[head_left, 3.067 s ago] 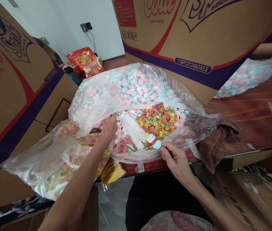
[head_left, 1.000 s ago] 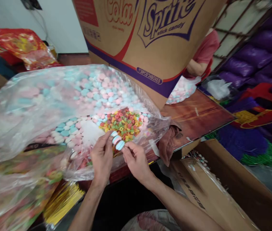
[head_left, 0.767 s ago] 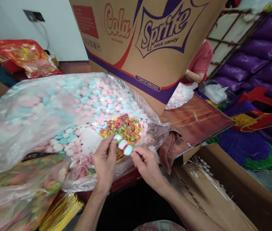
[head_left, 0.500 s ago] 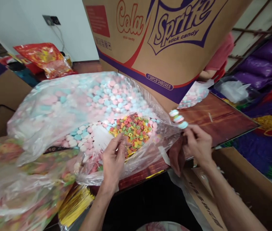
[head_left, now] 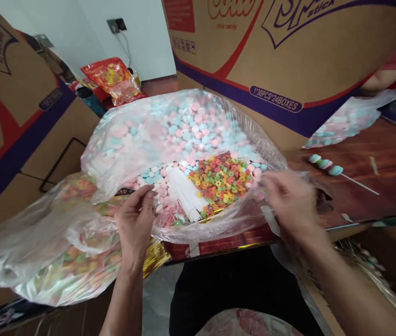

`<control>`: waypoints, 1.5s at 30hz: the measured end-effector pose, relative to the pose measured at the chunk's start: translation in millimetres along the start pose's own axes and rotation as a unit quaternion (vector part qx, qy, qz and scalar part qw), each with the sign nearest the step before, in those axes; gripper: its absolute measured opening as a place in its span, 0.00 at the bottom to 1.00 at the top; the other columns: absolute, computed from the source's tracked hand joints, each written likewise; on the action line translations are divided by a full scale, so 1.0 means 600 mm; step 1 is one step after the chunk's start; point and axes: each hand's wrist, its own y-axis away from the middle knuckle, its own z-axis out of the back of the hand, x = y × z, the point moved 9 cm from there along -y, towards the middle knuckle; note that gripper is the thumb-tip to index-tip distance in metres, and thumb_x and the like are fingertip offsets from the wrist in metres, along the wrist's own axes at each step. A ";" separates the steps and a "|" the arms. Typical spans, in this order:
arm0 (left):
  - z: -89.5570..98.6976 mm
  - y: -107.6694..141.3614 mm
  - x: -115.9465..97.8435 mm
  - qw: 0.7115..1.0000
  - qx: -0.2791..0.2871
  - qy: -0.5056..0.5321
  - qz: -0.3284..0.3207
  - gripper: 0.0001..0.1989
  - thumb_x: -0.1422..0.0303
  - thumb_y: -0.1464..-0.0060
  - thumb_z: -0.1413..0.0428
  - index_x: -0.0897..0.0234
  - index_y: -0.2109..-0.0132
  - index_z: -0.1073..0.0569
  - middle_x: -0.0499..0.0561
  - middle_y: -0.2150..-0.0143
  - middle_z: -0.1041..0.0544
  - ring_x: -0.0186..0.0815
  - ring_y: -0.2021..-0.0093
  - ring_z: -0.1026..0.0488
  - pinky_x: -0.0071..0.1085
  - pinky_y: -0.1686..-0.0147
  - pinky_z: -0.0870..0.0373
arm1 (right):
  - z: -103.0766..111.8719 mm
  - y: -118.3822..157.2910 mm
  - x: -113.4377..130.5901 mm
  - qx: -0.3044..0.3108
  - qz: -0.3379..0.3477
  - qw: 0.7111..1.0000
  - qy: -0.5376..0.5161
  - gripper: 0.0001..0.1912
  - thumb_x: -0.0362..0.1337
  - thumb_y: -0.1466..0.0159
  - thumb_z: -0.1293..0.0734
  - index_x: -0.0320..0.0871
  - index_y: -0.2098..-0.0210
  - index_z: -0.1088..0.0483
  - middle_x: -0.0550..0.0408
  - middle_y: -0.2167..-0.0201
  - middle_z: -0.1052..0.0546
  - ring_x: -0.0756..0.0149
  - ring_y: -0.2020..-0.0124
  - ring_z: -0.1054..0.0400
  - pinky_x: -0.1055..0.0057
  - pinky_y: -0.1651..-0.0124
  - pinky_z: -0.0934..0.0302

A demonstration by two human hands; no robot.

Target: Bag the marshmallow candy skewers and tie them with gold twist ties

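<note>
My left hand point(head_left: 136, 219) is closed, thumb and fingertips together, over the left part of the candy; anything between the fingertips is too small to make out. My right hand point(head_left: 288, 198) is blurred by motion at the right edge of the open plastic bag point(head_left: 124, 140), its fingers unclear. Pink, white and blue marshmallows point(head_left: 198, 128) fill the bag. On them lie colourful ring candies point(head_left: 222, 182) and a bundle of white sticks point(head_left: 185, 193). To the right, a stick with several marshmallows point(head_left: 325, 164) lies on the table point(head_left: 358, 149).
A large cardboard box point(head_left: 225, 56) stands behind the bag, another box point(head_left: 16, 116) at left. A second bag of ring candies point(head_left: 79, 247) lies front left. A red candy packet point(head_left: 114, 79) is at the back. Another person's arm point(head_left: 381, 81) shows at right.
The view has turned left. My right hand has let go of the marshmallow stick, which now lies on the table, and has moved to the bag's edge. My left hand has moved left, off the rings.
</note>
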 end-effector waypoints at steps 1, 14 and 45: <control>-0.007 -0.006 0.003 1.000 0.004 -0.020 -0.013 0.14 0.62 0.45 0.42 0.64 0.55 0.21 0.51 0.65 0.20 0.29 0.74 0.31 0.25 0.74 0.33 | -0.058 0.000 0.053 0.070 0.024 0.997 -0.022 0.13 0.32 0.33 0.41 0.43 0.62 0.25 0.47 0.62 0.22 0.56 0.59 0.29 0.60 0.54 0.36; -0.043 -0.018 0.001 0.995 0.049 -0.054 -0.067 0.14 0.62 0.44 0.44 0.63 0.56 0.21 0.53 0.58 0.19 0.37 0.61 0.23 0.32 0.61 0.29 | -0.305 -0.006 0.194 0.314 -0.046 0.938 0.140 0.12 0.27 0.32 0.45 0.35 0.55 0.32 0.39 0.58 0.26 0.54 0.57 0.29 0.65 0.63 0.36; -0.175 -0.141 0.041 0.904 0.172 -0.373 -0.116 0.15 0.72 0.46 0.48 0.63 0.55 0.21 0.60 0.57 0.19 0.49 0.50 0.25 0.38 0.51 0.34 | -0.180 0.097 0.118 0.201 -0.088 0.940 -0.262 0.11 0.37 0.31 0.42 0.42 0.66 0.31 0.57 0.72 0.30 0.68 0.71 0.38 0.73 0.66 0.45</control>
